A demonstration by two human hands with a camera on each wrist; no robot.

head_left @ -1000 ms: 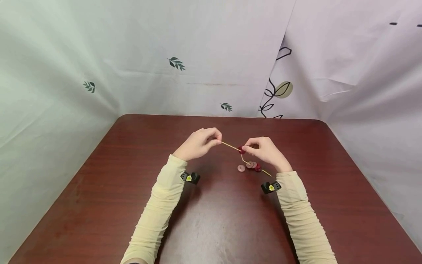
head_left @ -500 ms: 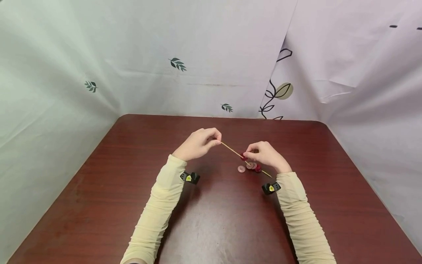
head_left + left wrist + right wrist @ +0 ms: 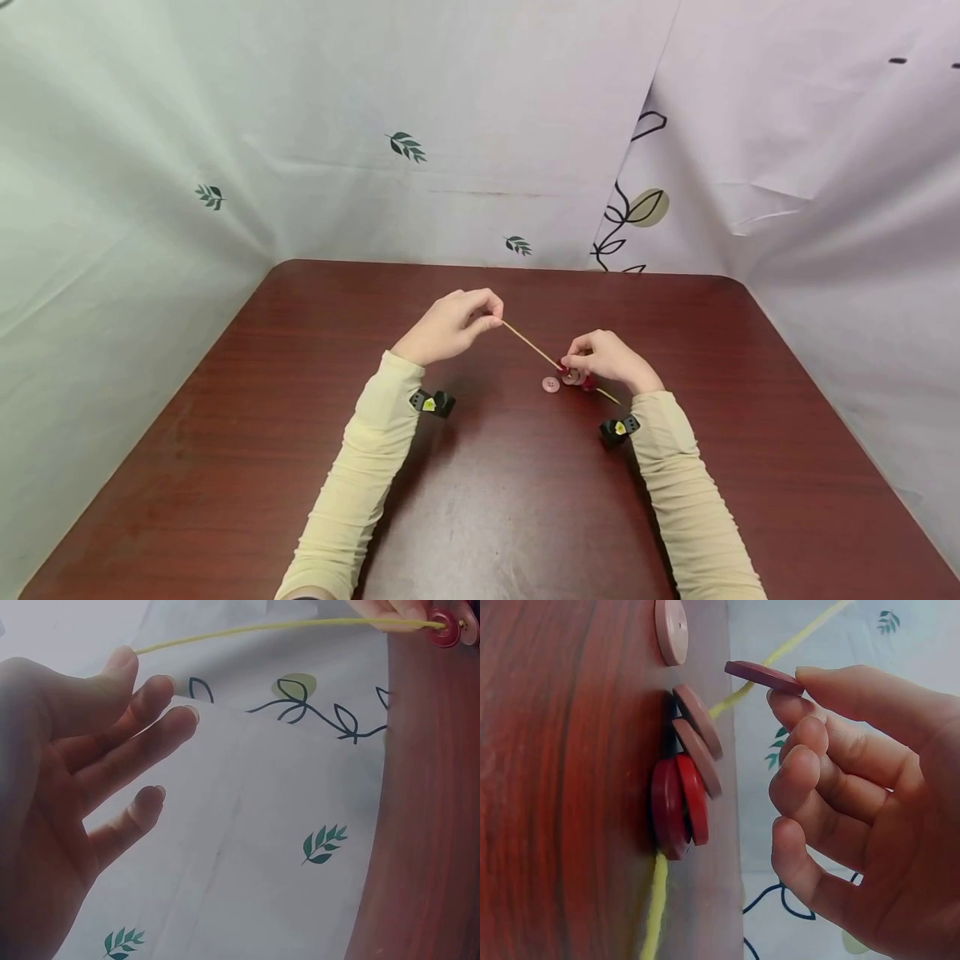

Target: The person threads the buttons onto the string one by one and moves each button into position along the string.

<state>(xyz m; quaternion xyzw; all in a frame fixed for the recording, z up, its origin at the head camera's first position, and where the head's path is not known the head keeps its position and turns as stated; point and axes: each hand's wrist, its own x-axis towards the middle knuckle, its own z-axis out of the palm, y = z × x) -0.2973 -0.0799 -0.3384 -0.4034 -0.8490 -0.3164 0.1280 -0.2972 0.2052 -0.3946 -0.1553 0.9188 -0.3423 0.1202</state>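
Observation:
My left hand [image 3: 456, 325] pinches one end of a yellow string [image 3: 255, 628] between thumb and finger, holding it raised and taut above the table. The string slants down to the right through a dark red button [image 3: 761, 676], whose edge my right hand [image 3: 606, 360] pinches between thumb and forefinger. Just below that button, pink buttons [image 3: 697, 720] and red buttons [image 3: 679, 806] lie overlapped on the string at the table top. From under them comes the string's other end. A loose pink button [image 3: 551, 384] lies to the left of this row, apart from the string.
The dark red-brown wooden table [image 3: 465, 467] spreads under both arms. Behind it and at both sides hang pale cloth sheets [image 3: 480, 100] with leaf prints. Each wrist carries a small black camera, such as the left wrist's camera [image 3: 442, 405].
My right hand has moved down along the string with the dark red button, bringing it close to the other threaded buttons. My left hand stays almost still, and the string is now straighter.

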